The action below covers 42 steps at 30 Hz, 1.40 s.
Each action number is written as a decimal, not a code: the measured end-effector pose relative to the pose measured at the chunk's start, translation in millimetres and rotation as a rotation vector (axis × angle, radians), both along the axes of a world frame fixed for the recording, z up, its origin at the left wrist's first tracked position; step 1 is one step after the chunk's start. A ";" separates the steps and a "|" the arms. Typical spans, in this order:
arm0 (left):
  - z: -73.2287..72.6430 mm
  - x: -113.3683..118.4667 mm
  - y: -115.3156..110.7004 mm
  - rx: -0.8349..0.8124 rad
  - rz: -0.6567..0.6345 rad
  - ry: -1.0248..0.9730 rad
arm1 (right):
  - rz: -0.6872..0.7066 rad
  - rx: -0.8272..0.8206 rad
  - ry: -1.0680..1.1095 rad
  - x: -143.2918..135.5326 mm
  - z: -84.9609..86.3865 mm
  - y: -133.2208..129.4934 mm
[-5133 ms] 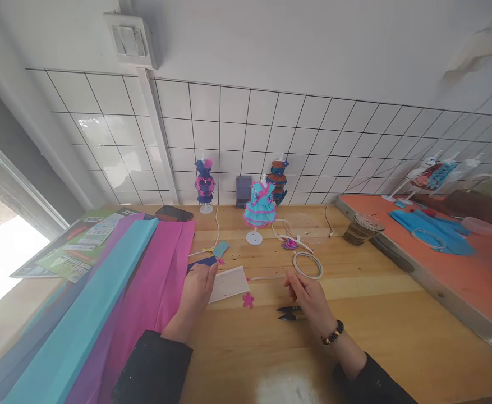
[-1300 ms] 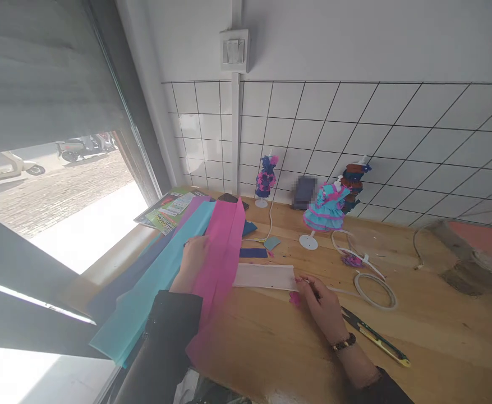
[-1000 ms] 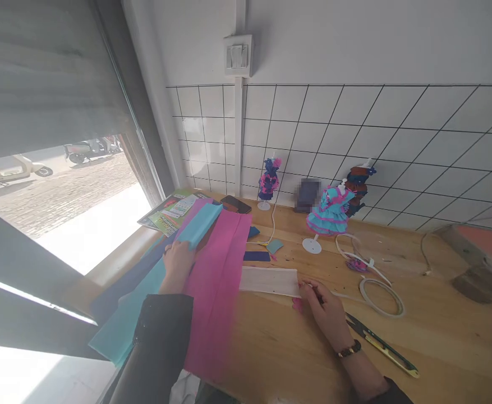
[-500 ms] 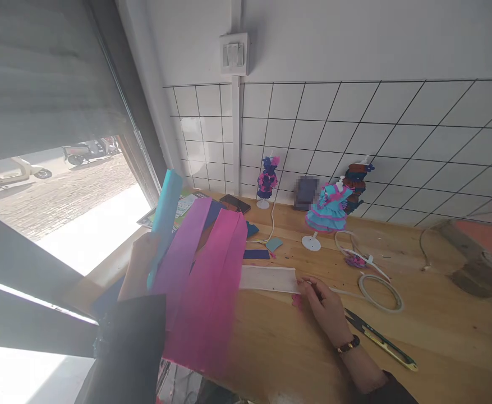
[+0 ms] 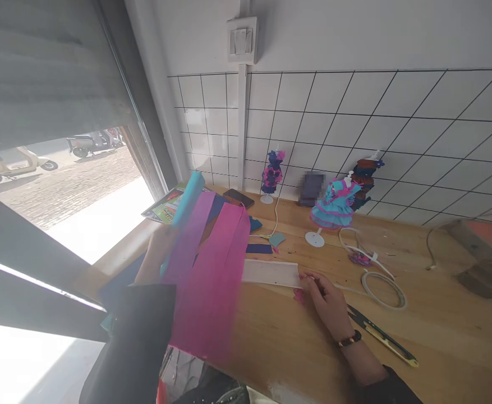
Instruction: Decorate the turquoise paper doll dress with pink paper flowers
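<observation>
The hands are apart: the left hand (image 5: 161,246) grips the turquoise sheet (image 5: 189,196) over the table (image 5: 279,342); the right hand (image 5: 329,306), fingertips pinched, contents unclear, is beside the white strip (image 5: 271,273).

Left hand (image 5: 160,247) at turquoise sheet (image 5: 189,197).

You are wearing long, dark sleeves that look black: the left sleeve (image 5: 142,331) is broad and loose, with a wide, straight-edged cuff that ends short of your bare left hand (image 5: 161,242), its cloth plain and looking slightly greyed in the haze. Your right sleeve (image 5: 391,388), just as dark, shows only at the lower edge of the view and leaves much of the forearm uncovered. Around the wrist of your bare right hand (image 5: 329,303) sits a close-fitting bracelet (image 5: 349,339) of dark, rounded beads with gold-toned ones among them.
</observation>
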<state>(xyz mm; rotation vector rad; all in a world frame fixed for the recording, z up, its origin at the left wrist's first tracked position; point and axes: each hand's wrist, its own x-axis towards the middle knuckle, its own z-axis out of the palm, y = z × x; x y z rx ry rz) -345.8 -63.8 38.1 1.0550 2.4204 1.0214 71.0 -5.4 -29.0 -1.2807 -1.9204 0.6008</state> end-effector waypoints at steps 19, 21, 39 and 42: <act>5.9 50.2 -29.3 -0.111 -0.273 0.116 | -0.021 -0.015 -0.019 -2.0 3.1 -2.8; -1.2 71.2 -18.7 -0.138 -0.349 0.091 | -0.014 0.023 -0.013 -1.9 2.3 -3.1; -52.7 168.9 31.3 -0.212 -0.448 0.643 | 0.058 0.060 0.082 -3.0 4.6 1.4; -53.0 162.8 33.0 -0.216 -0.528 0.587 | 0.040 0.062 0.097 -3.1 6.8 2.4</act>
